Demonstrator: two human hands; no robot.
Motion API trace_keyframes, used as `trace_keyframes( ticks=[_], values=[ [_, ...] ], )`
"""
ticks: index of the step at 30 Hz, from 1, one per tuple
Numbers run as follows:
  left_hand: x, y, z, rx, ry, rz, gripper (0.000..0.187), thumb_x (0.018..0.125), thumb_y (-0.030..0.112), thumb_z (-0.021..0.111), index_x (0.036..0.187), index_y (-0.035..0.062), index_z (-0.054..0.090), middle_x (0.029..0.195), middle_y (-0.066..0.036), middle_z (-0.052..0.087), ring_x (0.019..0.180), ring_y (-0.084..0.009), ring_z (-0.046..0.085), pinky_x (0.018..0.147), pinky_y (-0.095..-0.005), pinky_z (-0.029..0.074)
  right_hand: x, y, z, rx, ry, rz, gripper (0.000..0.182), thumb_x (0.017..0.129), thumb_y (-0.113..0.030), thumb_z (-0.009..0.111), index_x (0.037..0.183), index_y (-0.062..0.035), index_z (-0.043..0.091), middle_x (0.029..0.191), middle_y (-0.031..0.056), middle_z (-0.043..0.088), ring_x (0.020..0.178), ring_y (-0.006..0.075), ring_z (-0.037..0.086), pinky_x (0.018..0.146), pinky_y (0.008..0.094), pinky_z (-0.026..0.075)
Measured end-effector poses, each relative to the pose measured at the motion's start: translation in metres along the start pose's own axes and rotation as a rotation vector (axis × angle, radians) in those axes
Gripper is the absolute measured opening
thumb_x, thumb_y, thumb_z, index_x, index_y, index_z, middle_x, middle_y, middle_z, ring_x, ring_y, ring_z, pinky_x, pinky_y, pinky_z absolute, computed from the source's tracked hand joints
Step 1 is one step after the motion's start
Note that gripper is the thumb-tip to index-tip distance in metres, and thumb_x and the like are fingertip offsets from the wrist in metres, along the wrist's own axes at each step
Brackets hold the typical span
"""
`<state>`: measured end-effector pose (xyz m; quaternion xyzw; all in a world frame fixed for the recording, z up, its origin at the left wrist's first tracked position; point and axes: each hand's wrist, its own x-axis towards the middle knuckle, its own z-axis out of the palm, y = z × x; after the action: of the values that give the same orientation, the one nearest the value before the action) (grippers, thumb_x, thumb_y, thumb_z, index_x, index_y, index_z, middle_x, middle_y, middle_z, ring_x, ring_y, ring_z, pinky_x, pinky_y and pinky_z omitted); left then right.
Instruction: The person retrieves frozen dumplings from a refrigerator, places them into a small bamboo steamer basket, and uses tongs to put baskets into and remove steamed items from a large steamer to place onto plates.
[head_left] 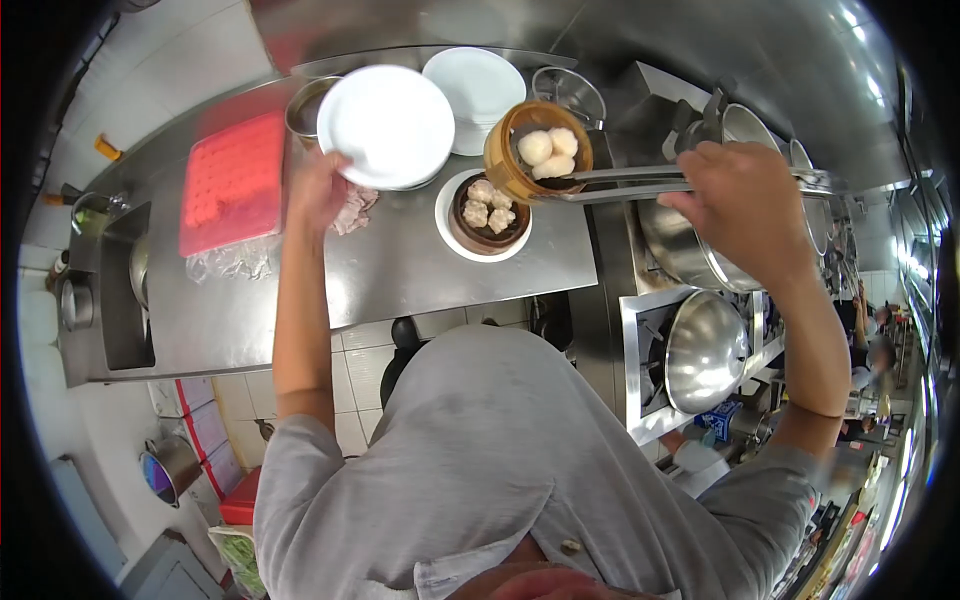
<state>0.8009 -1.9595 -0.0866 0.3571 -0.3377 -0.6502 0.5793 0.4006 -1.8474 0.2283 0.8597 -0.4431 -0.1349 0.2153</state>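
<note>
My left hand (pixel 322 190) grips the near-left edge of a white plate (pixel 386 127), lifted over the steel counter. In my right hand (pixel 745 200) is a pair of long metal tongs (pixel 630 184), their tips at the rim of a bamboo steamer basket (pixel 507 165). Several pale dumplings (pixel 548 148) lie in that basket, which is tilted towards me. Just below it, a second, darker steamer basket (pixel 462 232) with several dumplings (pixel 488 207) sits on a white plate (pixel 448 238). Behind stand stacked white plates (pixel 475 82).
A red-lidded tray (pixel 232 180) and crumpled plastic (pixel 235 262) lie at the counter's left, beside a sink (pixel 125 320). Metal pots (pixel 305 105) stand at the back. On the right is a stove with a domed lid (pixel 705 350) and a large pot (pixel 672 245).
</note>
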Motion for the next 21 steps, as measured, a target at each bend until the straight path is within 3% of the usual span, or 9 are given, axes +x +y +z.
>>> trace_keyframes(
  ticks=[6,11,14,17,21],
  values=[
    [0.082,0.017,0.051,0.022,-0.009,-0.095,0.048,0.087,-0.001,0.052,0.132,-0.0152,0.042,0.126,-0.026,0.057,0.110,-0.0384,0.066,0.090,-0.0517,0.062,0.010,-0.022,0.060,0.089,-0.099,-0.059,0.031,0.083,-0.039,0.076,0.083,-0.0080,0.070,0.081,0.0074,0.068,0.078,0.0273,0.069,0.071,0.0406,0.053],
    [0.138,-0.014,0.064,0.000,-0.088,-0.239,0.044,0.087,-0.001,0.055,0.128,-0.0147,0.045,0.120,-0.026,0.059,0.107,-0.0373,0.067,0.088,-0.0505,0.064,0.020,-0.035,0.079,0.139,-0.094,-0.089,0.027,0.083,-0.034,0.076,0.080,-0.0081,0.071,0.079,0.0074,0.068,0.077,0.0272,0.070,0.071,0.0383,0.053],
    [0.151,-0.023,0.075,0.130,-0.093,-0.276,0.041,0.087,0.000,0.057,0.124,-0.0150,0.048,0.117,-0.025,0.060,0.103,-0.0363,0.068,0.083,-0.0473,0.066,0.023,-0.036,0.079,0.137,-0.088,-0.095,0.025,0.082,-0.032,0.077,0.080,-0.0083,0.073,0.078,0.0076,0.069,0.075,0.0264,0.070,0.070,0.0375,0.053],
    [0.155,-0.028,0.081,0.332,-0.043,-0.180,0.037,0.087,0.004,0.059,0.117,-0.0162,0.051,0.108,-0.023,0.065,0.084,-0.0315,0.072,0.066,-0.0401,0.067,0.024,-0.038,0.078,0.132,-0.074,-0.109,0.023,0.081,-0.031,0.078,0.079,-0.0087,0.074,0.077,0.0080,0.069,0.075,0.0255,0.070,0.069,0.0371,0.053],
    [0.158,-0.026,0.081,0.830,-0.053,-0.176,0.039,0.086,0.011,0.065,0.111,-0.0168,0.054,0.086,-0.018,0.070,0.057,-0.0225,0.068,0.046,-0.0325,0.056,0.029,-0.041,0.073,0.131,-0.079,-0.120,0.021,0.082,-0.028,0.076,0.079,-0.0079,0.075,0.076,0.0094,0.070,0.076,0.0262,0.071,0.069,0.0373,0.054]
  ],
)
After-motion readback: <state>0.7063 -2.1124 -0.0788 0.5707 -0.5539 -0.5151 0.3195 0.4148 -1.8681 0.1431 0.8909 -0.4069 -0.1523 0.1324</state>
